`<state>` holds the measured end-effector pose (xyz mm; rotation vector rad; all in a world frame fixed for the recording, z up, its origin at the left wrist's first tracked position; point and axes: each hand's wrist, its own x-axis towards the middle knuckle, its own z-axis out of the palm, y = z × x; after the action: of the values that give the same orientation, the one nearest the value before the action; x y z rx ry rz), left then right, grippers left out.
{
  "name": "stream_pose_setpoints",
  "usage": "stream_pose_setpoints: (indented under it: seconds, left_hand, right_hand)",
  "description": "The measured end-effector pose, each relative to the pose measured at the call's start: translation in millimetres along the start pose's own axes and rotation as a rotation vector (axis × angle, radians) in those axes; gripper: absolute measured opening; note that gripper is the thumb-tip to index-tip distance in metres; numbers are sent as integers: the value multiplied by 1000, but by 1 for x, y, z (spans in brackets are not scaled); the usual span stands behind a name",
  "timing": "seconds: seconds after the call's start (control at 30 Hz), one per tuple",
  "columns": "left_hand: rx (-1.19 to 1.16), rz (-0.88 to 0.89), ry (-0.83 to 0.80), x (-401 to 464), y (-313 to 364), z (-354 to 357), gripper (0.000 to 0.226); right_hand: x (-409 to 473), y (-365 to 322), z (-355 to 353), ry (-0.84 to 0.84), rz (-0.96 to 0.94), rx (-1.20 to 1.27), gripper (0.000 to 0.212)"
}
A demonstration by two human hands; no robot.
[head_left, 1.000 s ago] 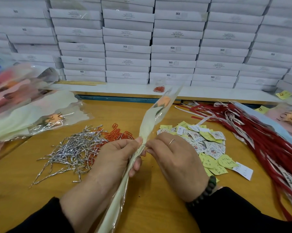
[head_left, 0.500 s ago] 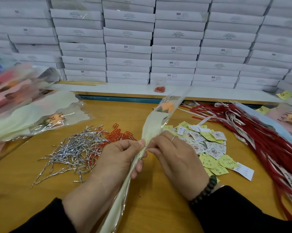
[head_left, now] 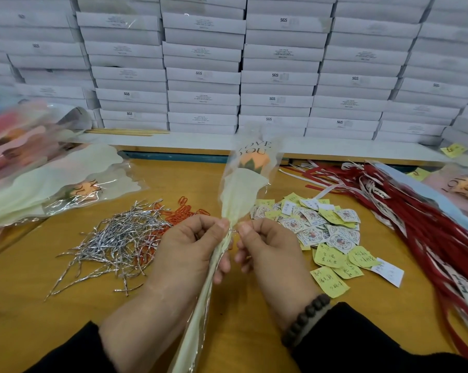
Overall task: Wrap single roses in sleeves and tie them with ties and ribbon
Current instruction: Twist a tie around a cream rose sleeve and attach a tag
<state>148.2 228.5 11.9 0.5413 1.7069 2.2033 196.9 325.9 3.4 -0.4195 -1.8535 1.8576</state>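
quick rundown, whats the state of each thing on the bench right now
sleeved rose: upright, gathered at the neck
left hand: gripping the sleeve neck
right hand: pinching at the neck
silver ties: loose heap
red ribbons: loose pile
tags: scattered
wrapped roses: lying stacked

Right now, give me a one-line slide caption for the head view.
Both hands, left hand and right hand, pinch the neck of a sleeved orange rose above silver twist ties.

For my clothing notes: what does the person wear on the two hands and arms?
Both arms have black sleeves, the left sleeve and the right sleeve. The right wrist carries a bracelet of dark brown round beads. No gloves on the left hand or right hand.
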Motion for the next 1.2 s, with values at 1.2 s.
stream_pose_setpoints:
  seconds: [1.2]
  left_hand:
    - [21,30,15,-4,-1,3,12]
  right_hand:
    - [-3,-3,-1,-64,15,52,16]
